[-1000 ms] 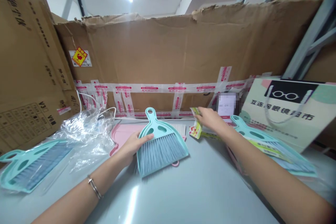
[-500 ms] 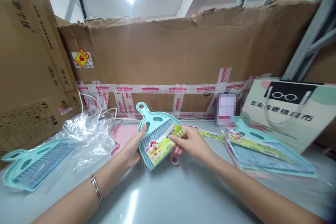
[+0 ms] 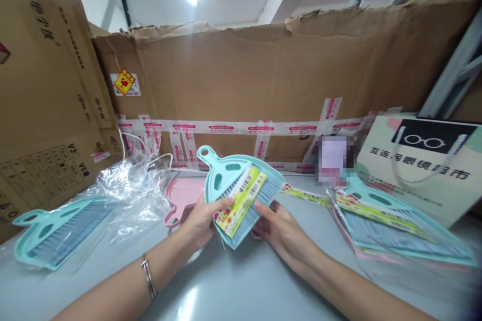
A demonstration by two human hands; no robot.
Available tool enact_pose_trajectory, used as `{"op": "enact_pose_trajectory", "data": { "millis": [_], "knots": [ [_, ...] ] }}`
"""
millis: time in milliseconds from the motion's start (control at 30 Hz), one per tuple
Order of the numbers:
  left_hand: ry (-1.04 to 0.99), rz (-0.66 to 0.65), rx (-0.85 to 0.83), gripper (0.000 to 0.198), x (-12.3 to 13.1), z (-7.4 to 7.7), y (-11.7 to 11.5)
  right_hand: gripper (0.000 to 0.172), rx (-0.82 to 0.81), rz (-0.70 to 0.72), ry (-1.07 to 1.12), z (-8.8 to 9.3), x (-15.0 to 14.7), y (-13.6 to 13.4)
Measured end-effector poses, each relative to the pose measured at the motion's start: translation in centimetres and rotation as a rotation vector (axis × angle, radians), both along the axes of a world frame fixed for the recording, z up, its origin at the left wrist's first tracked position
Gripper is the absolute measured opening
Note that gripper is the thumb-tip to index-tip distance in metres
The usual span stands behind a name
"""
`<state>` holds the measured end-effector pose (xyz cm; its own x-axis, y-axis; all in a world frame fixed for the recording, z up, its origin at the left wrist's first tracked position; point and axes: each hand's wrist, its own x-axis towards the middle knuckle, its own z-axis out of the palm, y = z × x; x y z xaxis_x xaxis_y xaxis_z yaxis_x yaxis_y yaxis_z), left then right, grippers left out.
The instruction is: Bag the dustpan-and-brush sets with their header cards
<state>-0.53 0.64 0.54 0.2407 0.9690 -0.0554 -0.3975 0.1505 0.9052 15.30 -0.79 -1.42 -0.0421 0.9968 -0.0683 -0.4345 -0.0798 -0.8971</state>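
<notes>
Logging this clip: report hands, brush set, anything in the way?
Left hand gripping turquoise dustpan-and-brush set, thumb on label card. Right hand gripping opposite side. Pink dustpan behind, partly covered.

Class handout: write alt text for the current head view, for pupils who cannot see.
The left hand and right hand hold a turquoise dustpan-and-brush set, with a printed card over the bristles. Crumpled clear plastic lies at left; a cardboard box stands behind.

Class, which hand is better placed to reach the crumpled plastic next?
Probably the left hand: it is nearer the clear plastic. It touches the label card, but the right hand also holds the turquoise dustpan set.
</notes>
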Motion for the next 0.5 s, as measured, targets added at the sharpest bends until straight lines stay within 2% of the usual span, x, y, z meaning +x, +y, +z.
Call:
{"op": "enact_pose_trajectory", "data": {
  "millis": [33, 100, 233, 367, 433, 500],
  "knots": [
    [0.010, -0.018, 0.012, 0.046, 0.1, 0.0, -0.1, 0.047, -0.038, 0.095, 0.056, 0.0, -0.2, -0.3],
    [0.045, -0.062, 0.033, 0.045, 0.0, -0.1, -0.1, 0.046, -0.105, 0.132, 0.131, 0.1, -0.5, -0.8],
    [0.153, -0.105, 0.077, 0.035, -1.1, -0.1, 0.5, 0.042, -0.125, 0.049, 0.146, 0.8, -0.3, -0.8],
    [0.314, -0.142, 0.200, 0.038, -1.9, 0.3, 1.1, 0.036, -0.122, 0.008, 0.134, 1.1, 0.9, -0.5],
    [0.451, -0.134, 0.266, 0.044, -2.2, 0.3, 1.5, 0.035, -0.125, -0.036, 0.120, 1.1, 2.1, -0.1],
    [0.720, -0.053, 0.369, 0.047, -2.9, 0.3, 2.1, 0.035, -0.099, -0.107, 0.108, 1.1, 3.7, 0.5]
  ]
}}
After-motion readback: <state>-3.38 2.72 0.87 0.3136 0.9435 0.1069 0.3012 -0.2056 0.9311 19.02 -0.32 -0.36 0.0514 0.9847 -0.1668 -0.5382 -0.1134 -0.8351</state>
